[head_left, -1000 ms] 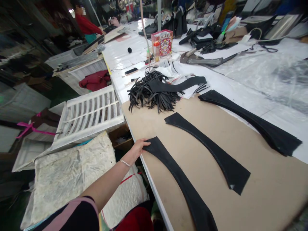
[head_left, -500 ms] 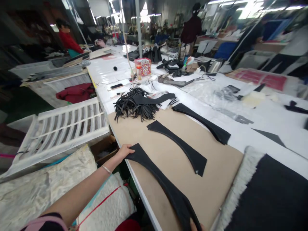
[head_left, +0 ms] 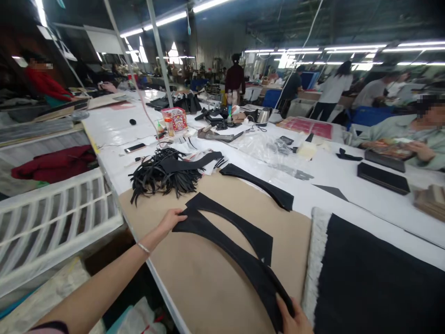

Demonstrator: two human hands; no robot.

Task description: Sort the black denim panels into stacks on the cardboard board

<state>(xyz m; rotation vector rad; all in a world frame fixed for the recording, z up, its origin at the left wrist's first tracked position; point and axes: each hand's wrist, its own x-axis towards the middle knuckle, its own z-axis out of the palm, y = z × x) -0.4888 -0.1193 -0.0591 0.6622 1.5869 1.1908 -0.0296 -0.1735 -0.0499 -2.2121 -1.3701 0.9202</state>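
A long curved black strip (head_left: 222, 248), which looks like leather or fabric, stretches between my two hands over the brown board (head_left: 208, 292). My left hand (head_left: 172, 220) pinches its far left end. At its near end my right hand (head_left: 292, 315) grips it, thumb on top, where the edge looks folded; part of this hand is cut off by the frame. Just beyond lies a similar curved black piece (head_left: 239, 222), partly overlapped by the held strip. Another curved piece (head_left: 259, 184) rests farther back, across the board's far edge.
A heap of thin black strips (head_left: 167, 178) sits at the board's far left. On the right lies a black sheet with a fluffy pale edge (head_left: 314, 264). White slatted racks (head_left: 59, 222) stand left of the table. A co-worker (head_left: 410, 134) sits at the far right.
Both hands have carried the curved strip away from the table's near edge, up against the middle piece. The view has tilted up and swung right, and more of my right hand shows.
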